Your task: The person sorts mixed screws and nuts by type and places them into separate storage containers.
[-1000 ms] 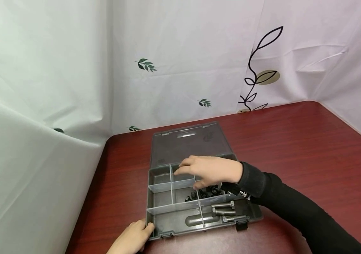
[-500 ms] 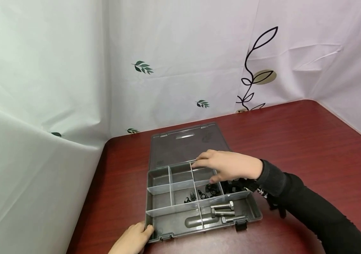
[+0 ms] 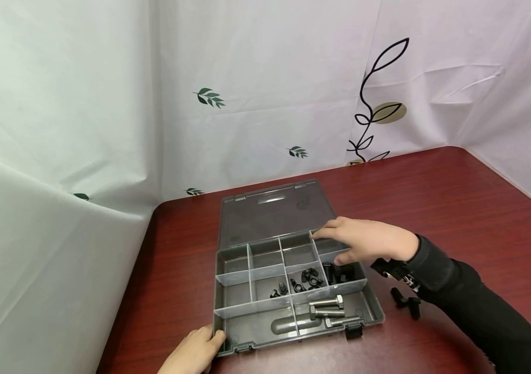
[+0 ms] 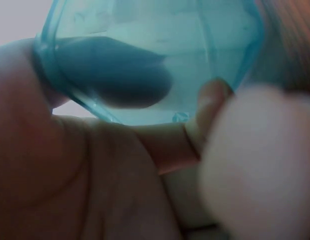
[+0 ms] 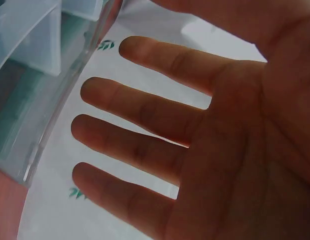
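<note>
A grey see-through compartment box (image 3: pixel 256 324) lies on the table with its lid (image 3: pixel 275 214) folded back. My left hand (image 3: pixel 195 348) grips its front left corner, thumb over the wall; in the left wrist view the thumb shows through the bluish plastic, with fingers below. Over the back right compartments hovers my right hand (image 3: pixel 363 239), fingers spread and holding nothing. Silver hex bolts (image 3: pixel 328 312) lie in the front right compartment. The middle row holds small black bolts (image 3: pixel 280 290), black wing-shaped pieces (image 3: pixel 311 278) and larger black pieces (image 3: pixel 340 272), partly under the right hand.
Two black pieces (image 3: pixel 406 302) lie on the red-brown table (image 3: pixel 434 208) right of the box, near the black sleeve (image 3: pixel 471 291). White curtains (image 3: pixel 265 93) with leaf prints stand behind and at the sides.
My right hand has moved rightward across the box, uncovering the middle compartments and the two black pieces on the table. My left hand has stayed at the corner.
</note>
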`<state>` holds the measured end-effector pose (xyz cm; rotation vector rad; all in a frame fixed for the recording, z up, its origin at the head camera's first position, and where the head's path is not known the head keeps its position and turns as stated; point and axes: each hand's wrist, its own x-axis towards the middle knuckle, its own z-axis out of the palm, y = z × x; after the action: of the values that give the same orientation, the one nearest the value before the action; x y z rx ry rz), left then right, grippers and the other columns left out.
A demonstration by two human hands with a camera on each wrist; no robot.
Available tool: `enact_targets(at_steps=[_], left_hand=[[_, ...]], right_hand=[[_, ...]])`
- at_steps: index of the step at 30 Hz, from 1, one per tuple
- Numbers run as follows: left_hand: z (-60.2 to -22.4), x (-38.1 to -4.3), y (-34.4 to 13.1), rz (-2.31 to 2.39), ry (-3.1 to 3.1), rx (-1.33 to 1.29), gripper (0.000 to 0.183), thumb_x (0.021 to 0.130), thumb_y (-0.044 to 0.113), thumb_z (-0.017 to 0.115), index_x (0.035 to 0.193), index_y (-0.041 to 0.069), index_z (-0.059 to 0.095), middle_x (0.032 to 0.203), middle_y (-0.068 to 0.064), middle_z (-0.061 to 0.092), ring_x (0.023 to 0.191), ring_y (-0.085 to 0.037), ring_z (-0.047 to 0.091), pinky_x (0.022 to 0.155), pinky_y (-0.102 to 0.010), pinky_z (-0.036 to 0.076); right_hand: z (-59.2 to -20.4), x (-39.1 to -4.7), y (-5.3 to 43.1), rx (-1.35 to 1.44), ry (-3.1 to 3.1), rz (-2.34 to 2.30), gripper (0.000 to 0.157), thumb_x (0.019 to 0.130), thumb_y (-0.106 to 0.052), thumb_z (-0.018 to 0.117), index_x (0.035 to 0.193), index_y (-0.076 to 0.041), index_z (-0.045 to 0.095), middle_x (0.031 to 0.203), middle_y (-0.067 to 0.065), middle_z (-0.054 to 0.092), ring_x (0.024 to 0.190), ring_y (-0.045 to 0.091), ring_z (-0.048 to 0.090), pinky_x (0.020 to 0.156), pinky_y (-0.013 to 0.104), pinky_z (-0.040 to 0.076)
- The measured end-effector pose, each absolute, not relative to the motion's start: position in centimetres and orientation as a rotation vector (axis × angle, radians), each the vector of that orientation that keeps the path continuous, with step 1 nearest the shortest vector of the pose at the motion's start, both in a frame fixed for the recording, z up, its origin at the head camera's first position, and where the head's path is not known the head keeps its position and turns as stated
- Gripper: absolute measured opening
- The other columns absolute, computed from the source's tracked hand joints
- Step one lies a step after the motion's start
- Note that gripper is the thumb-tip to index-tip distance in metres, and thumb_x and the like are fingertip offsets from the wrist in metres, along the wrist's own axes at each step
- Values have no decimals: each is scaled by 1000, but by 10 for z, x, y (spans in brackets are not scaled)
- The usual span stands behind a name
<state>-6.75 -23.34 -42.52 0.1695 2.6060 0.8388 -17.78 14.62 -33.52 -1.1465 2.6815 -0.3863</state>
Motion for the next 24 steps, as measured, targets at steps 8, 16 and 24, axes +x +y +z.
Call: enact_targets(at_steps=[8, 16, 24], left_hand=[[-424, -67, -233, 860, 2592, 150, 32, 92, 30, 43, 64, 14, 43, 45, 4, 43, 43, -16, 44, 49, -31, 33], [-423, -66, -231, 853, 2608, 149, 32, 91, 30, 43, 63, 14, 43, 44, 4, 43, 44, -15, 45, 49, -31, 33], [-424, -67, -232, 846, 2607, 166, 33, 92, 30, 43, 63, 14, 42, 47, 2, 44, 45, -15, 44, 50, -31, 34]], right_hand=[[-340, -177, 174, -1018, 2691, -432, 58, 81, -28, 69, 132, -12, 49, 132, 17, 49, 123, 36, 43, 91, 46, 40], [-352, -173, 202, -978, 2695, -431, 57, 78, -28, 72, 127, -6, 52, 123, 14, 56, 114, 36, 51, 90, 47, 41], [-368, -162, 217, -937, 2613, -385, 47, 71, -20, 75, 114, -8, 60, 99, 2, 60, 92, 23, 56, 74, 36, 45]])
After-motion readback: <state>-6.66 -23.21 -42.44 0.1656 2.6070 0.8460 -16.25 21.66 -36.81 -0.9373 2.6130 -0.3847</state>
